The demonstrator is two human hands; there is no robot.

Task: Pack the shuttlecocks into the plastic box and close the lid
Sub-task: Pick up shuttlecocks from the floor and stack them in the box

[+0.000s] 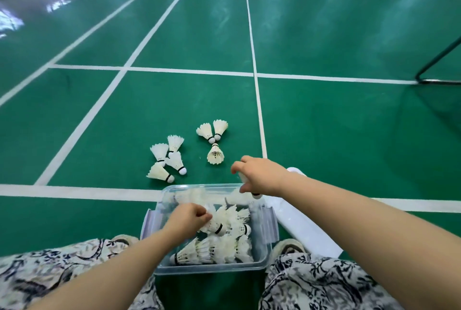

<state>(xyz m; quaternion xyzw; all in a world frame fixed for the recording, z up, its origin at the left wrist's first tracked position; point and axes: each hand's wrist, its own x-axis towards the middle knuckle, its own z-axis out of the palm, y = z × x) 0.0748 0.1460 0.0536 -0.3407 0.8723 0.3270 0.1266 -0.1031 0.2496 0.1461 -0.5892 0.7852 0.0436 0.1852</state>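
Seven loose shuttlecocks (215,155), one box (209,269)

Seven shuttlecocks (215,153) lie on the floor (99,135); one plastic box (264,237) holds more, too piled to count.

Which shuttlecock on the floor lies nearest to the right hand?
The nearest shuttlecock of the right group of three, just beyond the right hand; its feathers point toward the person, its two neighbours' away.
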